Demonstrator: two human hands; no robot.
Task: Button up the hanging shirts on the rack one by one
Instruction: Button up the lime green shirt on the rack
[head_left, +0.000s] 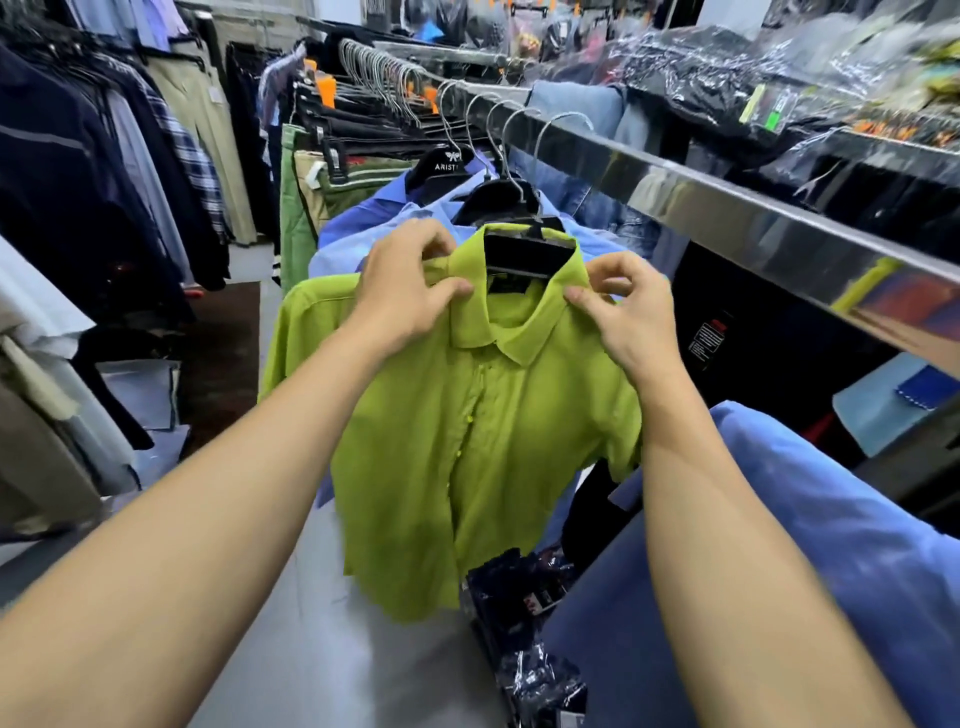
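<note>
A lime-green short-sleeved shirt (467, 441) hangs on a black hanger (524, 249) from the shiny metal rail (675, 192). Its front placket looks closed, with green buttons running down the middle. My left hand (410, 286) pinches the left side of the collar. My right hand (618, 306) pinches the right side of the collar. Behind it hang several blue shirts (363, 223) on black hangers. A blue shirt (810, 545) hangs nearest to me at the lower right, behind my right forearm.
Green and khaki trousers (301, 208) hang further along the rail. Dark jackets and plaid shirts (104, 171) fill a rack on the left. Plastic-wrapped garments (727, 73) lie on the shelf above the rail. Dark packaged clothes (524, 623) sit on the grey floor below.
</note>
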